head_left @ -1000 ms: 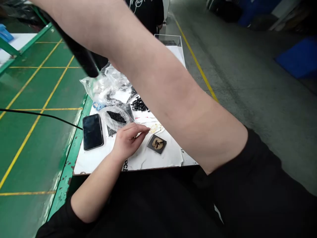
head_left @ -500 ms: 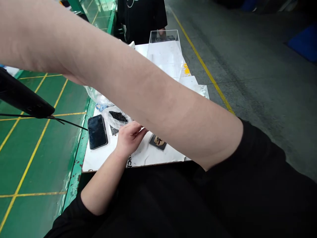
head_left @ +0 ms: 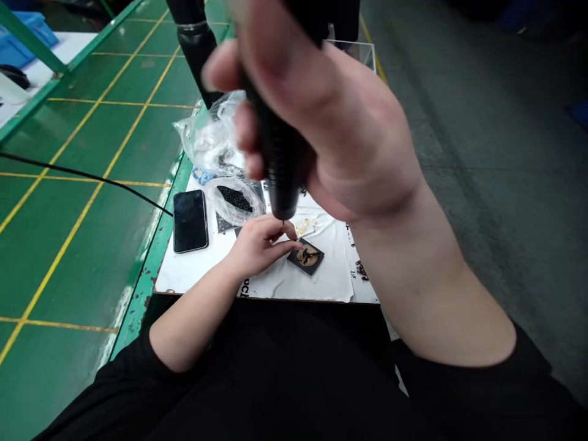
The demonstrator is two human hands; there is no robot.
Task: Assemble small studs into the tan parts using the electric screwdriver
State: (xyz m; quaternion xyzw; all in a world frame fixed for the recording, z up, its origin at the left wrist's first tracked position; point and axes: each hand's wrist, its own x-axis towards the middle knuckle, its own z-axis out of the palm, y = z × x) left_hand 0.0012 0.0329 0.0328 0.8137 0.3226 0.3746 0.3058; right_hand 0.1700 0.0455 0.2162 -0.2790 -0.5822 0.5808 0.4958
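Observation:
My right hand [head_left: 331, 116], large and close to the camera, is wrapped round a black electric screwdriver [head_left: 282, 171] whose tip points down. Just beneath the tip is my left hand [head_left: 266, 242], thumb and fingers pinched at the left edge of a dark square block [head_left: 297, 262]. Whatever the pinch holds is too small to make out. On the block lies a round golden piece [head_left: 309, 256] with dark parts across it. Small gold-coloured pieces [head_left: 305, 226] are scattered on the white cloth [head_left: 331, 278] behind the block.
A phone [head_left: 190, 220] lies at the table's left. Beside it an open plastic bag holds small black pieces [head_left: 235, 199], with more clear bags [head_left: 209, 138] behind. Small dark parts [head_left: 362, 271] lie at right. A black cable [head_left: 92, 176] crosses the green surface.
My right arm has swung back from the upper left, bringing the screwdriver into view over the left hand. My left hand has shifted right to the block. The camera view has also shifted.

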